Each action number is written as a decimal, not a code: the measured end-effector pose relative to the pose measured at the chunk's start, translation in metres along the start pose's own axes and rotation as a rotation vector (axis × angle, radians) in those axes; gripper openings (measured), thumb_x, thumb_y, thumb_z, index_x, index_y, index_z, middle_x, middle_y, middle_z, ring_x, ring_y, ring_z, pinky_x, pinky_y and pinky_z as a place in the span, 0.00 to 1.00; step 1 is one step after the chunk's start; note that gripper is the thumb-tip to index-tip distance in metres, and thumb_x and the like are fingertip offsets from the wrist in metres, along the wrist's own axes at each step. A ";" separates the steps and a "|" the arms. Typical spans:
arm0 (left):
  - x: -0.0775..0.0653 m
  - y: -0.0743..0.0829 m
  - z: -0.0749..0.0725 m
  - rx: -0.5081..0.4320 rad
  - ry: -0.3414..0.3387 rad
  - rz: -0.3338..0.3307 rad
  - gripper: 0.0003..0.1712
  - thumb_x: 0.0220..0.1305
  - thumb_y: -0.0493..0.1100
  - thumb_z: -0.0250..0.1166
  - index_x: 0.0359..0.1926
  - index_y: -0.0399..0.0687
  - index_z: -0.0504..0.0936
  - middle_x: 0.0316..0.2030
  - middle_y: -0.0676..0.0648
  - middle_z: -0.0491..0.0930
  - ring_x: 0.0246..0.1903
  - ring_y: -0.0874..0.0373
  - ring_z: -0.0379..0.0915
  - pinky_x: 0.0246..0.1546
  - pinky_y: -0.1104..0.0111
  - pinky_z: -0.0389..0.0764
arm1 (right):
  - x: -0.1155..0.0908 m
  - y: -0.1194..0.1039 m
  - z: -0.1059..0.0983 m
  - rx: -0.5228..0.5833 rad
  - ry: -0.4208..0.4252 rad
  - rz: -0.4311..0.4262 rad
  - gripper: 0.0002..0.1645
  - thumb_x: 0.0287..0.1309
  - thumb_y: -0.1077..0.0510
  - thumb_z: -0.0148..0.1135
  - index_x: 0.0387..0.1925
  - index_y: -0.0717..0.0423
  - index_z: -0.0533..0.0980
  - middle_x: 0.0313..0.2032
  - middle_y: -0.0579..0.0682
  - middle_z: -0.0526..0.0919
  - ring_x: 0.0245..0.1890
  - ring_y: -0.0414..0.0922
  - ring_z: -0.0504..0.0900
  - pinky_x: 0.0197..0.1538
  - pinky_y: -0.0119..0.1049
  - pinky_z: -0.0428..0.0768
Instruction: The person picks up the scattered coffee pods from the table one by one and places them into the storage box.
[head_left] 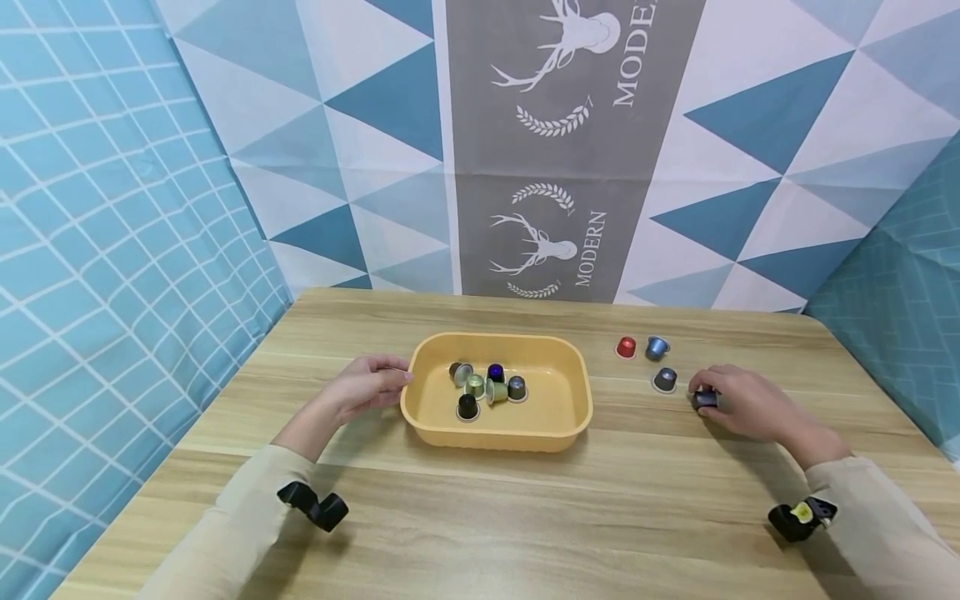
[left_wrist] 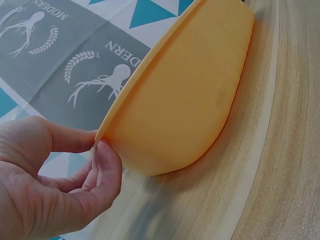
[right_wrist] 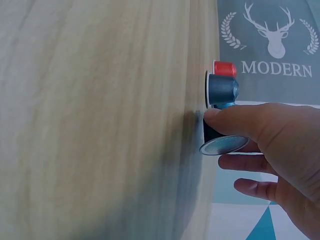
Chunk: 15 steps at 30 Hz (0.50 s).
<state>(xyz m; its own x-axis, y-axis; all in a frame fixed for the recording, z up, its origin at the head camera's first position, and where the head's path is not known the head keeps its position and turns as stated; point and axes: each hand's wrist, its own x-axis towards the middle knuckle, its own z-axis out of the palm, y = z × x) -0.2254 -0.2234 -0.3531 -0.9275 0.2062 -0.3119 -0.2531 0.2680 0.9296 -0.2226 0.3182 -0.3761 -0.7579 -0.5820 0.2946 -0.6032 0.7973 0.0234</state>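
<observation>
A yellow plastic basket (head_left: 491,442) stands on the table with several coffee capsules in it. At its left end my left hand (head_left: 363,387) pinches the rim between thumb and fingers, as the left wrist view shows on the basket wall (left_wrist: 180,90). Out to the right, my right hand (head_left: 746,403) holds a dark coffee capsule (right_wrist: 224,145) between thumb and fingers. The capsule lies tipped, its foil lid facing the right wrist camera, close over the tabletop. Left of that hand stands a dark grey capsule (head_left: 664,381), lid down.
Behind the grey capsule are a red capsule (head_left: 626,347) and a blue capsule (head_left: 657,347) lying tilted. Among those in the basket are a black capsule (head_left: 467,407) and a dark blue capsule (head_left: 496,372). Patterned cloth (head_left: 390,150) hangs along the table's back edge.
</observation>
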 end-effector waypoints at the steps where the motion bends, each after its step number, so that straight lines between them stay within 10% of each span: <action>1: 0.000 0.000 0.000 0.000 -0.002 0.001 0.27 0.67 0.40 0.58 0.62 0.28 0.64 0.47 0.44 0.74 0.43 0.62 0.75 0.44 0.75 0.81 | 0.001 -0.001 0.000 -0.004 0.002 0.000 0.18 0.39 0.62 0.77 0.35 0.53 0.79 0.32 0.47 0.82 0.33 0.43 0.79 0.35 0.43 0.80; 15: -0.001 0.001 0.001 -0.011 -0.011 0.007 0.28 0.68 0.39 0.57 0.62 0.26 0.63 0.46 0.45 0.74 0.41 0.63 0.75 0.43 0.75 0.81 | 0.017 -0.017 -0.009 0.000 0.004 -0.039 0.18 0.41 0.62 0.76 0.37 0.56 0.79 0.34 0.49 0.83 0.34 0.44 0.81 0.37 0.44 0.81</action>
<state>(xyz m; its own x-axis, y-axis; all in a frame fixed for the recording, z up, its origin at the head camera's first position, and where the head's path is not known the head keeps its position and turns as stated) -0.2247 -0.2220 -0.3519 -0.9259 0.2187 -0.3080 -0.2500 0.2565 0.9336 -0.2226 0.2966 -0.3626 -0.7330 -0.6118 0.2975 -0.6320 0.7742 0.0350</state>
